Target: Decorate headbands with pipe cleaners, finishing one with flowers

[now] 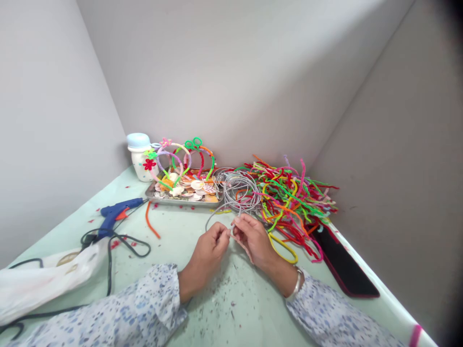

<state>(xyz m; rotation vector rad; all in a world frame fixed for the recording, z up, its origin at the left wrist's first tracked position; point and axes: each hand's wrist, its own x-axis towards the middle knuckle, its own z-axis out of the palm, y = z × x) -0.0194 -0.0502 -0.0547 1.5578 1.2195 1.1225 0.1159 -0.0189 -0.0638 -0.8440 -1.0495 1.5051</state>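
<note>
My left hand (pixel 209 246) and my right hand (pixel 253 238) meet at the middle of the pale green table (pixel 173 241), fingertips pinched together on a thin grey metal headband (pixel 217 214) whose arc curves up from the left hand. Just behind them lies a stack of several more grey headbands (pixel 238 190). To the right spreads a big heap of coloured pipe cleaners (pixel 292 197). A yellow pipe cleaner loop (pixel 284 246) lies beside my right wrist.
A metal tray (pixel 159 196) of shells holds pipe-cleaner-wrapped headbands (pixel 184 156) at the back. A white jar (pixel 140 156) stands behind it. A blue glue gun (pixel 114 214) with black cord lies left, a white bag (pixel 43 279) nearer. A dark phone (pixel 343 265) lies right. Grey walls enclose the corner.
</note>
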